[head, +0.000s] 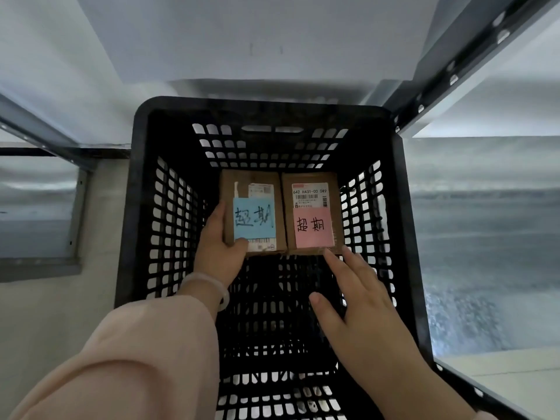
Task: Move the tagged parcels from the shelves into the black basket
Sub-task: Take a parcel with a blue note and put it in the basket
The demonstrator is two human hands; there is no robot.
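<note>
Against the far wall of the black basket (133, 207), 2 tagged parcels lie flat on its floor, side by side and touching along their long edges. Going from the basket's left wall rightward: the left hand (216, 247) reaches down inside, its pink sleeve (127, 353) and a pale bracelet (212, 284) over the near left rim. Its fingers (216, 218) run along the left side of the blue-tagged parcel (253, 212) while the thumb presses on the near corner, so the box is pinched between them, probably to settle it square against its neighbour and the far wall. The blue note faces up, so the tag stays readable.

Next to it, toward the basket's right wall, sits the pink-tagged parcel (312, 212), label and pink note also up. The right hand (360, 301) hovers over the bare near half of the basket floor, fingers (336, 266) spread and holding nothing; 1 fingertip is at the near edge of this parcel, though I cannot tell if it truly touches. It looks like a steadying or nudging gesture.

Packing both boxes tight at the far wall leaves the near half free for more parcels. Outside the basket, grey metal shelves (454, 71) show no parcels in view.
</note>
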